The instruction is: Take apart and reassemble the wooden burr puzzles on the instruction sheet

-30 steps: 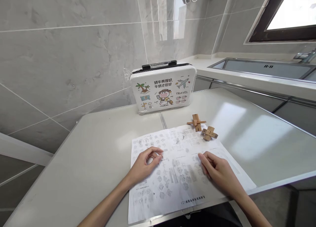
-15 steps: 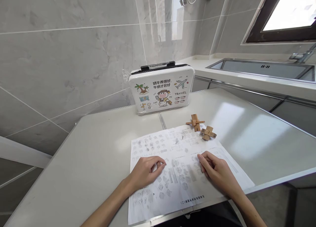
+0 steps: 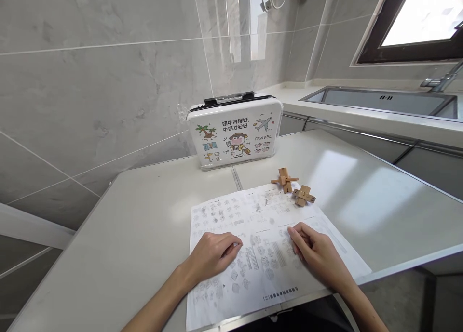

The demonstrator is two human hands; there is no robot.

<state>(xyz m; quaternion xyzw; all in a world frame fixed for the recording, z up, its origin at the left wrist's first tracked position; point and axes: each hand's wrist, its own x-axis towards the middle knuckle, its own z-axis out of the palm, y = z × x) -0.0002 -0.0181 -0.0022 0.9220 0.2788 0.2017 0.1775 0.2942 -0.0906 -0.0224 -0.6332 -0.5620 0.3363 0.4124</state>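
The instruction sheet (image 3: pixel 231 216) is pressed flat by the left hand (image 3: pixel 213 253) and right hand (image 3: pixel 315 258), both loosely curled and gripping nothing. 2 wooden puzzles (image 3: pixel 304 195) lie assembled and untouched.

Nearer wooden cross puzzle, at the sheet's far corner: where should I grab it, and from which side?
Pinch the nearer puzzle across its blocky centre, coming down from above with the right hand. Its bars stick out sideways and it sits low at the edge of the sheet, so a side approach would likely snag a bar.
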